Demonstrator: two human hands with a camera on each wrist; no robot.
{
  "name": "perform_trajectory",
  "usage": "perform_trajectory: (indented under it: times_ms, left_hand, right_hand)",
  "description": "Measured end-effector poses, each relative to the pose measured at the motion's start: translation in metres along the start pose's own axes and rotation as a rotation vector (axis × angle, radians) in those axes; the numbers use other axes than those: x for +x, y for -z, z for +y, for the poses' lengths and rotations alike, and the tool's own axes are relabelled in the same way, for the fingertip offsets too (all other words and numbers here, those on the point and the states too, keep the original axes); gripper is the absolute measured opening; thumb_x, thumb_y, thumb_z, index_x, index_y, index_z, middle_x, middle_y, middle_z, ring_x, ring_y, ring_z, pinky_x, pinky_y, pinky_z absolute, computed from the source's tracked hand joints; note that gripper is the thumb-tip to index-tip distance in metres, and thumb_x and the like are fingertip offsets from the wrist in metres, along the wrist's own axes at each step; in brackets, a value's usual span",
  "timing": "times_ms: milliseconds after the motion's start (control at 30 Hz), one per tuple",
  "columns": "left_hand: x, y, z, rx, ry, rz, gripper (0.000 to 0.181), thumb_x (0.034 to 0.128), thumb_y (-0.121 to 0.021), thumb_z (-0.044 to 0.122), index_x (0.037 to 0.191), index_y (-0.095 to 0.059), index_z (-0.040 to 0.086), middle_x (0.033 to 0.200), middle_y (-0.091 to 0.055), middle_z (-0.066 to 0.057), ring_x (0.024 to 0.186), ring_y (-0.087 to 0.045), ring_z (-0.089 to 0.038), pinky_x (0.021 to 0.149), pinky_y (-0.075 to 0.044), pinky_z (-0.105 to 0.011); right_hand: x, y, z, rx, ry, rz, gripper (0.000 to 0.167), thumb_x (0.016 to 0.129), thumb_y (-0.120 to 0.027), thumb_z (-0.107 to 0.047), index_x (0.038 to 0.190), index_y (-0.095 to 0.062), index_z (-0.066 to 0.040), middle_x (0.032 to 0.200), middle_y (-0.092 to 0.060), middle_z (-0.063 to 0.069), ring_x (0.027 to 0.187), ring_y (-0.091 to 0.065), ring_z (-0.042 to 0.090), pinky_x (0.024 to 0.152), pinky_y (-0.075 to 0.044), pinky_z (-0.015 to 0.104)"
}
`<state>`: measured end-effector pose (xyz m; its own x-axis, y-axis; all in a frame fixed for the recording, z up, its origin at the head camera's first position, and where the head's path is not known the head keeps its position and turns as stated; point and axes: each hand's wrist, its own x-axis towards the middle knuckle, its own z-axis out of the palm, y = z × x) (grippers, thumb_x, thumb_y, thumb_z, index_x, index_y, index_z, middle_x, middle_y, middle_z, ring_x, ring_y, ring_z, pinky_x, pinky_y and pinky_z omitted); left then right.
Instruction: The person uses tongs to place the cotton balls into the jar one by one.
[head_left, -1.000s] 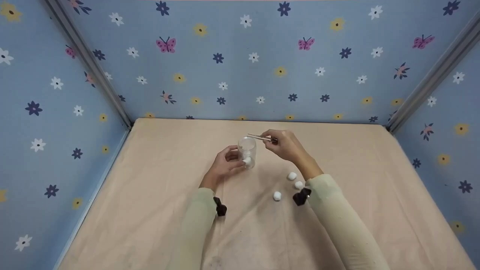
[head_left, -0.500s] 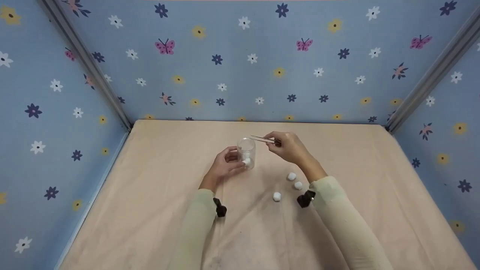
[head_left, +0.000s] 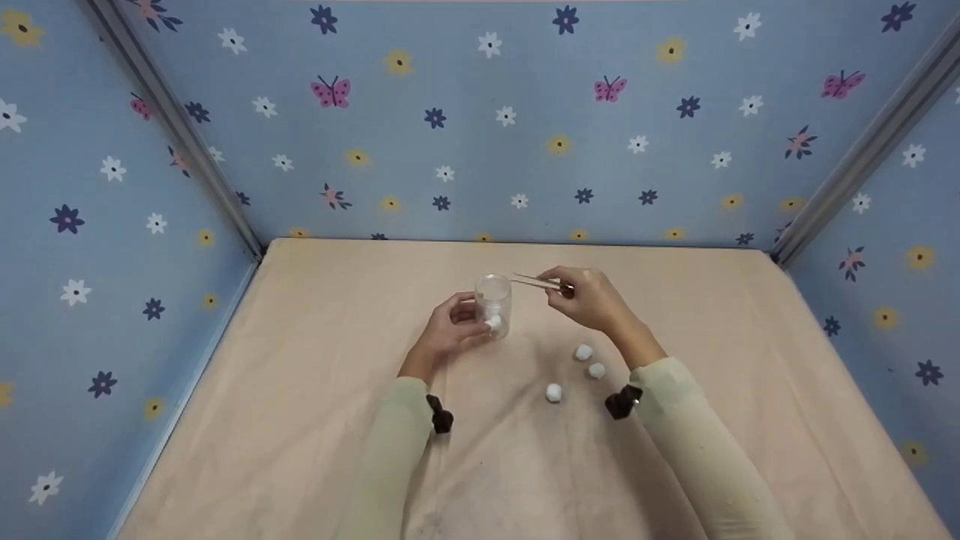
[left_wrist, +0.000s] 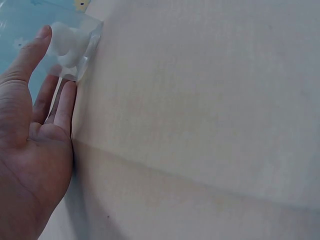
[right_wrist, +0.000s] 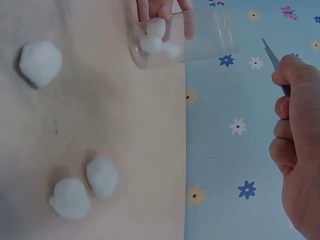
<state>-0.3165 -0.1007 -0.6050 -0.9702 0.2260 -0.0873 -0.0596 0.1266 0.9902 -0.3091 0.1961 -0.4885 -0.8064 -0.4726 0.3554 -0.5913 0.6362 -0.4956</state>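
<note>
A clear plastic jar (head_left: 493, 298) stands upright on the cloth, without a lid, and several white cotton balls (right_wrist: 153, 43) lie at its bottom. My left hand (head_left: 450, 328) holds the jar low down from the left, thumb on the near side and fingers behind. In my right hand (head_left: 589, 298) a pair of metal tweezers (head_left: 534, 282) is pinched between thumb and fingers. The tips point left, just right of the jar's rim, with nothing between them. Three loose cotton balls lie on the cloth nearer the body: one (head_left: 583, 352), another (head_left: 596, 370) close to it, and a third (head_left: 553, 393).
A peach cloth (head_left: 337, 322) with creases covers the table. Blue flowered panels (head_left: 480, 120) enclose it at the back and both sides, with grey posts (head_left: 180, 127) at the corners. Black wrist cameras (head_left: 441, 416) hang at both sleeves.
My right hand has drawn back to the right and slightly nearer, taking the tweezers from over the jar's mouth to beside its rim. The left hand and jar stay in place.
</note>
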Motion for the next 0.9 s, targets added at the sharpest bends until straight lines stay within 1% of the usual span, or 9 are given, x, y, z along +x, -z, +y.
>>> perform_trajectory:
  times_ms: [133, 300, 367, 533, 700, 800, 900]
  left_hand:
    - [-0.001, 0.000, 0.001, -0.011, 0.000, 0.003, 0.066, 0.1008, -0.083, 0.002, 0.160, -0.056, 0.008, 0.160, -0.064, -0.024, 0.150, -0.062, -0.041, 0.132, -0.050, -0.052]
    - [-0.001, -0.001, 0.002, -0.019, -0.007, 0.003, 0.065, 0.1001, -0.083, 0.000, 0.160, -0.056, 0.006, 0.159, -0.064, -0.025, 0.150, -0.063, -0.042, 0.132, -0.050, -0.052]
    - [-0.001, -0.001, 0.002, -0.019, -0.001, 0.003, 0.065, 0.1002, -0.083, 0.001, 0.159, -0.057, 0.007, 0.160, -0.064, -0.024, 0.150, -0.063, -0.041, 0.132, -0.050, -0.053]
    - [0.000, -0.002, 0.001, -0.018, 0.012, 0.009, 0.064, 0.1004, -0.084, 0.003, 0.159, -0.058, 0.010, 0.161, -0.064, -0.022, 0.151, -0.062, -0.039, 0.132, -0.050, -0.053]
    - [0.001, -0.001, 0.000, -0.017, 0.012, 0.005, 0.064, 0.1002, -0.084, 0.003, 0.158, -0.058, 0.010, 0.160, -0.064, -0.022, 0.151, -0.062, -0.039, 0.132, -0.050, -0.053]
    - [0.001, -0.001, 0.000, -0.012, 0.009, 0.006, 0.064, 0.1001, -0.084, 0.003, 0.158, -0.058, 0.009, 0.160, -0.065, -0.022, 0.151, -0.062, -0.040, 0.132, -0.050, -0.053]
    - [0.001, -0.001, 0.000, -0.011, 0.011, 0.009, 0.064, 0.1000, -0.085, 0.004, 0.158, -0.058, 0.009, 0.160, -0.065, -0.022, 0.151, -0.062, -0.040, 0.133, -0.050, -0.053]
  right_hand:
    - [-0.004, 0.003, 0.003, 0.007, 0.012, 0.010, 0.028, 0.104, -0.070, -0.005, 0.129, -0.082, -0.003, 0.086, -0.076, 0.013, 0.065, -0.046, 0.008, 0.063, -0.039, 0.024]
    - [-0.009, 0.007, 0.005, 0.013, 0.021, 0.013, 0.031, 0.104, -0.070, -0.004, 0.132, -0.082, -0.005, 0.100, -0.084, 0.014, 0.066, -0.048, 0.008, 0.065, -0.041, 0.024]
    - [-0.011, 0.008, 0.006, 0.005, 0.020, 0.014, 0.031, 0.103, -0.071, -0.004, 0.131, -0.083, -0.006, 0.103, -0.085, 0.014, 0.067, -0.049, 0.008, 0.065, -0.042, 0.024]
    - [-0.016, 0.010, 0.007, -0.014, 0.023, 0.015, 0.028, 0.103, -0.071, -0.005, 0.128, -0.083, -0.007, 0.094, -0.082, 0.014, 0.067, -0.048, 0.008, 0.064, -0.041, 0.025]
    - [-0.021, 0.013, 0.011, -0.013, 0.016, 0.026, 0.026, 0.103, -0.073, -0.004, 0.127, -0.083, -0.004, 0.094, -0.082, 0.013, 0.068, -0.048, 0.008, 0.065, -0.041, 0.024]
    - [-0.024, 0.013, 0.014, -0.011, 0.017, 0.038, 0.026, 0.102, -0.073, -0.003, 0.126, -0.083, -0.003, 0.087, -0.077, 0.013, 0.067, -0.047, 0.008, 0.064, -0.039, 0.024]
    - [-0.027, 0.014, 0.017, -0.007, 0.022, 0.046, 0.026, 0.101, -0.073, -0.002, 0.126, -0.083, -0.003, 0.083, -0.073, 0.012, 0.067, -0.046, 0.007, 0.065, -0.039, 0.024]
